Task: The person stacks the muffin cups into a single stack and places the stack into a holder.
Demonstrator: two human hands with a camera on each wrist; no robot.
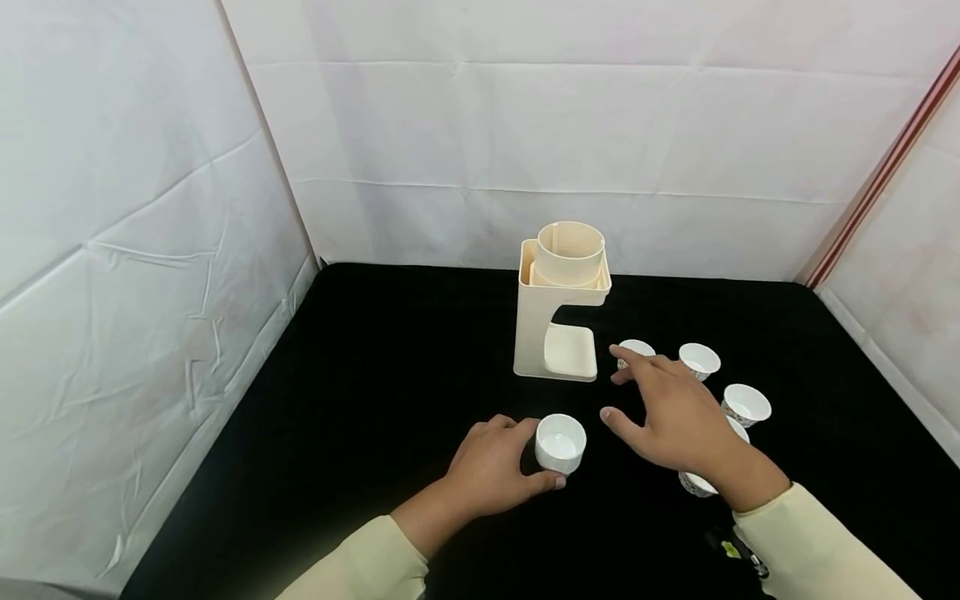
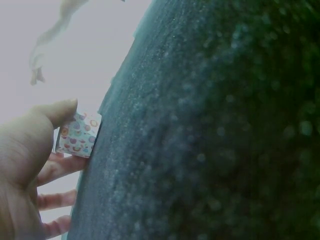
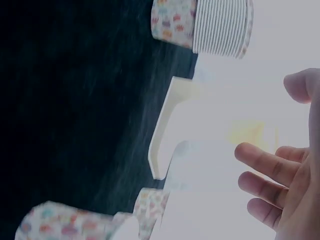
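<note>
Head view sets the black counter under both hands, with the cream dispenser stand upright beyond them, its long axis vertical, nearer the right hand than the left. Four small paper cups cluster around the right hand, which hovers with fingers spread and loose, gripping nothing, its fingertips touching or just short of the farthest-left cup; which of the two cannot be told. The left hand curls thumb and fingers round a single white cup, upright, just inward of that hand and between the two hands.
</note>
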